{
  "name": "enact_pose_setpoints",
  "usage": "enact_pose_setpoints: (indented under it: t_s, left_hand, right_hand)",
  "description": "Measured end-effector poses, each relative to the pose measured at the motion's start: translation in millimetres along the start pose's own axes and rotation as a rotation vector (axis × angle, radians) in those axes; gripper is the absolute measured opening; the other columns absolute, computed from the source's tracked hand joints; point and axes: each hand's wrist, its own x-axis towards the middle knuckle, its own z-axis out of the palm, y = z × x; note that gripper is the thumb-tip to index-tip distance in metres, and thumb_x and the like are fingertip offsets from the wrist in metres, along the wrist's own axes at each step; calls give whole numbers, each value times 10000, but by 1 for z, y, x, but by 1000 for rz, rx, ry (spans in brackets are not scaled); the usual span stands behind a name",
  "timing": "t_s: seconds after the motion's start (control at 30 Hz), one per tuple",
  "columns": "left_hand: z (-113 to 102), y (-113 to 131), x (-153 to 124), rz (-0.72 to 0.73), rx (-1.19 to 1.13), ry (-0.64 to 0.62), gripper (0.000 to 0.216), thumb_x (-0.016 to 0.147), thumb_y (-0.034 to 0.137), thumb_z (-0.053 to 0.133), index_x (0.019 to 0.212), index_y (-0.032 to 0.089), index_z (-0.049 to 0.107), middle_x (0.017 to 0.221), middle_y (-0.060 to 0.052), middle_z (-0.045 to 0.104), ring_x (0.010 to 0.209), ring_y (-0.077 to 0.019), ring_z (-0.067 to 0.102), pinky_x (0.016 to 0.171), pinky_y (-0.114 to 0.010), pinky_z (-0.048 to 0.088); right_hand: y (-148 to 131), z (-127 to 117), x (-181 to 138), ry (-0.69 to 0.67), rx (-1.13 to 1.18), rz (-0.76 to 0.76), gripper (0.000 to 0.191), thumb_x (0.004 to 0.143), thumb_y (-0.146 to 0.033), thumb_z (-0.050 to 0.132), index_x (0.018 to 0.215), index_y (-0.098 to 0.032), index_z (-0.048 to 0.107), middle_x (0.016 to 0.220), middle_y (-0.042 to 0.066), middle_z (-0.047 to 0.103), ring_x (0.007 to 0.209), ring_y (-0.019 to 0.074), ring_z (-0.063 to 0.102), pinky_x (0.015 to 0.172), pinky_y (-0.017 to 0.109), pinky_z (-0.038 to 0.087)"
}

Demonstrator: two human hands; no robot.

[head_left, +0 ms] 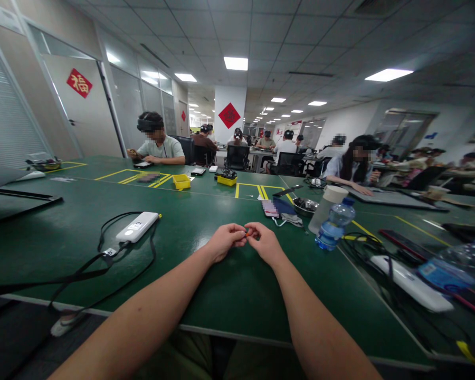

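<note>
My left hand and my right hand meet over the green table, fingertips pinched together. Between them sits a tiny orange object, too small to name. Both forearms reach in from the bottom of the view. A white power bank with a black cable lies to the left of my hands.
A water bottle and a white cup stand to the right, near a phone and a metal bowl. Yellow trays sit farther back. Other people are seated at the table's far sides. A white device lies at right.
</note>
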Motion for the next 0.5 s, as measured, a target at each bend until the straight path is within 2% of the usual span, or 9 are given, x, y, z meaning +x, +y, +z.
enact_pose_setpoints:
  t_s: [0.3,0.5]
  left_hand:
    - [-1,6,-2,9,176,-21,153,695,203,628,814,108,641,659,-35,602,525,-78,535,524,-194,430]
    - [-9,12,-4,9,317,-96,228,638,136,637,863,114,603,603,1,575,470,-72,509,470,-181,391]
  right_hand:
    - [-6,-3,-1,-54,-46,4,318,699,-147,583,1012,-199,605,826,15,558,698,121,536,678,271,461]
    - [-9,-2,-3,-188,-6,11,440,683,-105,596,1102,-237,575,902,21,527,659,101,526,624,255,463]
